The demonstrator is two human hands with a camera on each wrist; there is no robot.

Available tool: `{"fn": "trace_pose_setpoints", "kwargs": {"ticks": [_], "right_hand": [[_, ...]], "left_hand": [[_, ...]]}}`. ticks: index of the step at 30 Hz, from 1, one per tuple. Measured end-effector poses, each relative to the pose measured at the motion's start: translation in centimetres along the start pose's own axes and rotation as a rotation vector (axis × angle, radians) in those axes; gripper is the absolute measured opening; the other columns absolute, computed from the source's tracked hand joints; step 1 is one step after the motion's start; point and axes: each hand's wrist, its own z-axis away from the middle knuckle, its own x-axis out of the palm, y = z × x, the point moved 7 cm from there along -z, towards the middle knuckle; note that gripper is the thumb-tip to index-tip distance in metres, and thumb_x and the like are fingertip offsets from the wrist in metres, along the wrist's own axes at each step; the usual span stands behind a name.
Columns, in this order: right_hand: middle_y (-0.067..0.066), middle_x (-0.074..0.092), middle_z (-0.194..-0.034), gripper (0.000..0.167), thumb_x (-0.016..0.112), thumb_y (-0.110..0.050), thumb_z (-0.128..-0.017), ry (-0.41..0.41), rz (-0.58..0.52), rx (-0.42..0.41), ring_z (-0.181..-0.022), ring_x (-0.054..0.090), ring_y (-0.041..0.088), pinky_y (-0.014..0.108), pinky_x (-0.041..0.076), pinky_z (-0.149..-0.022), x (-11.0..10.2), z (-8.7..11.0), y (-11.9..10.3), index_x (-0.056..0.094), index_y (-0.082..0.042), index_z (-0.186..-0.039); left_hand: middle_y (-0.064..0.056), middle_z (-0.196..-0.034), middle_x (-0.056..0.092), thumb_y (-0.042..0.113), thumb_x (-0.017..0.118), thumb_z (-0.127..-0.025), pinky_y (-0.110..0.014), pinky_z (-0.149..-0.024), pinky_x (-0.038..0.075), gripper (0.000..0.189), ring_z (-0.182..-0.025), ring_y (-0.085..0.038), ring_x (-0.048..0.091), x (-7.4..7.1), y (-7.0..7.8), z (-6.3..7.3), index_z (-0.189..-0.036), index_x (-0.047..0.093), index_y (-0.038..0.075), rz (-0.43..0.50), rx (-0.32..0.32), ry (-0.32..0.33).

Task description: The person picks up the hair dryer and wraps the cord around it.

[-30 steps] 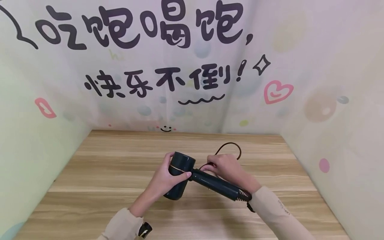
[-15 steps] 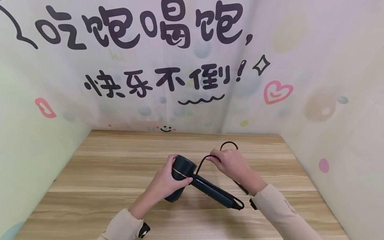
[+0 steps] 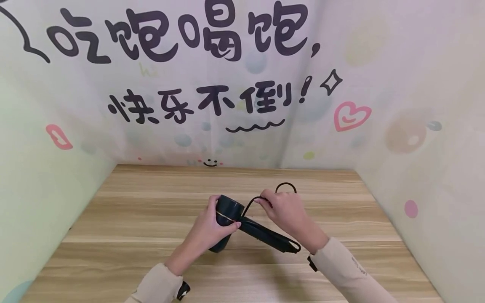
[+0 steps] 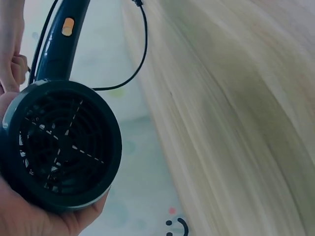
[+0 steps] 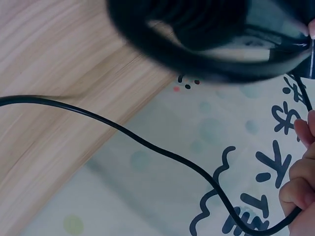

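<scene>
"Where was the hair dryer?"
"In the left hand, which gripped its barrel; the handle slanted from that grip to just below the right hand."
"And that one?"
"It held the black cord, looping beyond its knuckles. Wooden tabletop lay beneath both."

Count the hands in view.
2: the left hand grips the hair dryer around its barrel; the right hand, over to the right, holds the cord. No other hand shows.
</scene>
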Motion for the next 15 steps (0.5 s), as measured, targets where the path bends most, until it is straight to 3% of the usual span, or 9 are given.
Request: {"fn": "trace_pose_setpoints", "kwargs": {"ticks": [7, 15], "right_hand": [[-0.009, 0.055, -0.052, 0.015, 0.069, -0.025, -0.083, -0.074, -0.014, 0.022, -0.040, 0.039, 0.002, 0.017, 0.026, -0.039, 0.2, 0.2, -0.4, 0.062, -0.016, -0.075], [-0.009, 0.054, -0.053, 0.013, 0.067, -0.023, -0.086, -0.143, -0.005, 0.028, -0.041, 0.042, 0.004, 0.019, 0.029, -0.039, -0.1, -0.2, -1.6, 0.063, -0.015, -0.076]], "left_hand": [[-0.015, -0.100, 0.060, 0.043, 0.076, -0.072, -0.026, -0.057, 0.048, 0.086, -0.068, -0.018, 0.059, -0.2, -0.5, -0.3, -0.137, 0.028, 0.013, -0.028, -0.017, 0.052], [-0.019, -0.110, 0.055, 0.045, 0.075, -0.073, -0.031, -0.061, 0.051, 0.090, -0.077, -0.025, 0.060, -0.2, -0.4, -0.7, -0.140, 0.025, 0.011, -0.077, -0.004, 0.100]]}}
